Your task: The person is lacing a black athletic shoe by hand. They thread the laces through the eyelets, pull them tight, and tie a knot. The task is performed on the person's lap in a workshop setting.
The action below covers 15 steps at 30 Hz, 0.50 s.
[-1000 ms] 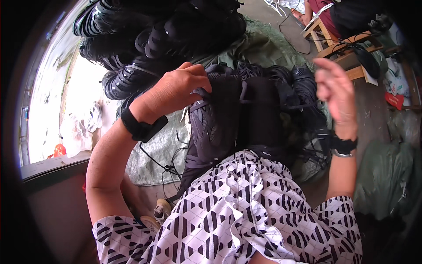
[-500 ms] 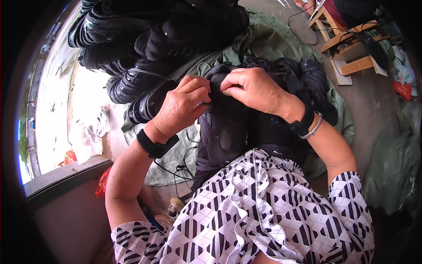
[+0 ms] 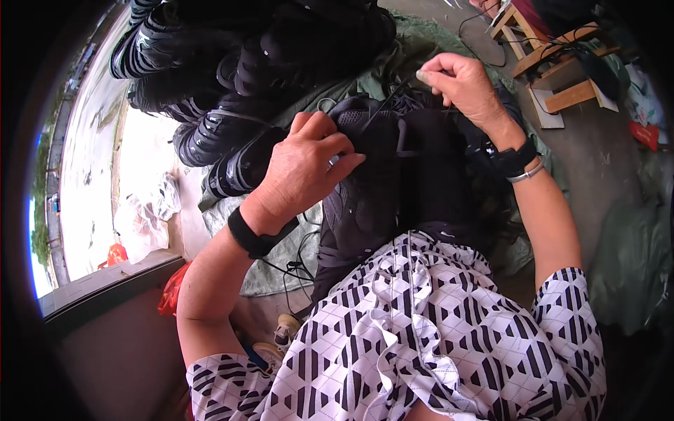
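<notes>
A black shoe upper [image 3: 358, 203] with mesh patches lies over my lap. My left hand [image 3: 305, 161] is closed at its left edge, with the fingers curled and the thumb lying across the dark material. Up and to the right, my right hand [image 3: 463, 88] pinches the end of a thin black lace [image 3: 386, 104]. The lace runs taut and slanting from the top of the upper toward my right fingertips. Where it enters the upper is too dark to make out.
Black shoe uppers [image 3: 217, 133] are piled high at the far left. Green sacking [image 3: 421, 42] lies beyond my lap. A wooden stool [image 3: 569, 84] stands at the far right, with a person's hand [image 3: 486, 7] behind it. Black cords [image 3: 295, 266] trail at the left.
My right hand has moved up and to the right, away from the upper, drawing the lace out. My left hand has stayed near the upper's edge, its thumb now extended.
</notes>
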Each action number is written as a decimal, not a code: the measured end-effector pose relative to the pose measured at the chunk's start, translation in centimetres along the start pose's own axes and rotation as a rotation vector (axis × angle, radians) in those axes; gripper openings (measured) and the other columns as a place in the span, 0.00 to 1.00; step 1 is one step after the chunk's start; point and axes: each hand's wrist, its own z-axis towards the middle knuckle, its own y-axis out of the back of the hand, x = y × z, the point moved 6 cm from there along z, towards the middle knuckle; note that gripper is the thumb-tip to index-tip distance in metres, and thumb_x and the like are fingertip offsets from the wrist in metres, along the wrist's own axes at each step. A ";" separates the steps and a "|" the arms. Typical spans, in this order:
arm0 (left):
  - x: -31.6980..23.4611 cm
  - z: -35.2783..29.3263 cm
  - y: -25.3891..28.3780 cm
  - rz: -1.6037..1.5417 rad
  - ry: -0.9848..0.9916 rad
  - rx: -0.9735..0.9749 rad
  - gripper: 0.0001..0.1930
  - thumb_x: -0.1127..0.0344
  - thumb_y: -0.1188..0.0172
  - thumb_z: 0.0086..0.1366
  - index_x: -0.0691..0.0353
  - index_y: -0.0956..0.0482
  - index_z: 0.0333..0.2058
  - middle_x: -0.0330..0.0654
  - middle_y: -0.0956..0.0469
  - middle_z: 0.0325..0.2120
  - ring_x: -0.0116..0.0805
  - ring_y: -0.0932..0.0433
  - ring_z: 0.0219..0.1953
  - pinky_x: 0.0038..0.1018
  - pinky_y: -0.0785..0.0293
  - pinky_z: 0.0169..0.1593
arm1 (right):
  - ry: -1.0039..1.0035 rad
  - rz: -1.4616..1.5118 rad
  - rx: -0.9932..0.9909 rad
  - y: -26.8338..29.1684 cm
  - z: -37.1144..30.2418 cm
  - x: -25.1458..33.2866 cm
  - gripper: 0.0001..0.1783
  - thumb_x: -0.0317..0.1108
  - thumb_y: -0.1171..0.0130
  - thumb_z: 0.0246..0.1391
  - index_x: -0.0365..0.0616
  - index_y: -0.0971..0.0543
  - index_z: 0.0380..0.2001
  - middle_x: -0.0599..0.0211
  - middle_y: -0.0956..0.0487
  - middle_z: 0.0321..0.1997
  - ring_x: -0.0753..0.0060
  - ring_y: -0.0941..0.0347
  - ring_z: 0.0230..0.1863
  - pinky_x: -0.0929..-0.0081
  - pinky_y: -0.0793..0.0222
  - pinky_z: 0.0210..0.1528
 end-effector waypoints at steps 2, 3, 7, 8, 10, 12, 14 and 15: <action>-0.6 1.0 -0.8 0.084 0.086 0.048 0.09 0.61 0.30 0.50 0.58 0.19 0.25 0.39 0.27 0.34 0.43 0.29 0.46 0.36 0.25 0.43 | -0.213 0.188 0.210 -1.0 -2.0 -1.6 0.11 0.40 0.39 0.56 0.42 0.20 0.32 0.76 0.24 0.22 0.87 0.31 0.19 0.87 0.38 0.19; -0.7 1.5 -1.2 0.102 0.119 0.078 0.09 0.61 0.29 0.50 0.58 0.19 0.25 0.39 0.26 0.34 0.43 0.29 0.47 0.36 0.26 0.44 | -0.264 0.299 0.321 -1.8 -2.9 -1.9 0.13 0.42 0.39 0.56 0.42 0.21 0.34 0.76 0.24 0.21 0.86 0.30 0.19 0.87 0.36 0.21; -0.3 2.0 -1.0 0.030 0.138 0.120 0.10 0.62 0.29 0.49 0.59 0.20 0.23 0.39 0.25 0.36 0.43 0.31 0.49 0.35 0.27 0.46 | -0.337 1.030 0.457 -2.4 -5.1 -2.0 0.11 0.41 0.45 0.62 0.45 0.22 0.33 0.75 0.25 0.25 0.83 0.30 0.23 0.82 0.32 0.29; -0.1 1.9 -0.5 -0.041 0.098 0.115 0.11 0.64 0.28 0.47 0.60 0.21 0.22 0.41 0.24 0.38 0.43 0.30 0.49 0.34 0.28 0.48 | -0.368 1.257 0.500 -1.8 -5.2 -2.1 0.11 0.41 0.47 0.64 0.46 0.23 0.33 0.76 0.27 0.26 0.82 0.32 0.23 0.79 0.32 0.31; 0.3 1.5 0.1 -0.148 0.008 0.132 0.11 0.67 0.28 0.47 0.62 0.23 0.21 0.42 0.24 0.40 0.43 0.29 0.49 0.34 0.27 0.48 | -0.323 1.532 0.565 1.1 -4.9 -2.3 0.08 0.37 0.48 0.64 0.44 0.25 0.35 0.76 0.30 0.29 0.81 0.37 0.26 0.77 0.39 0.35; 0.5 1.0 0.5 -0.147 -0.089 0.118 0.12 0.69 0.28 0.46 0.63 0.25 0.20 0.43 0.24 0.41 0.43 0.28 0.49 0.34 0.27 0.47 | -0.270 1.697 0.233 7.4 -4.4 -4.2 0.04 0.30 0.48 0.60 0.41 0.27 0.35 0.72 0.31 0.31 0.78 0.36 0.29 0.76 0.41 0.36; 0.6 0.7 0.8 -0.139 -0.146 0.109 0.12 0.70 0.29 0.47 0.64 0.26 0.19 0.43 0.24 0.42 0.42 0.27 0.49 0.33 0.27 0.47 | -0.157 1.837 0.040 15.0 -5.0 -5.1 0.03 0.25 0.50 0.59 0.37 0.28 0.34 0.69 0.31 0.30 0.76 0.36 0.29 0.74 0.39 0.35; 0.7 0.7 1.1 -0.128 -0.160 0.111 0.12 0.70 0.29 0.47 0.63 0.26 0.19 0.42 0.23 0.42 0.42 0.27 0.48 0.33 0.27 0.47 | -0.095 1.846 -0.047 19.2 -5.5 -5.3 0.02 0.24 0.50 0.56 0.36 0.30 0.32 0.68 0.33 0.27 0.75 0.38 0.27 0.74 0.40 0.34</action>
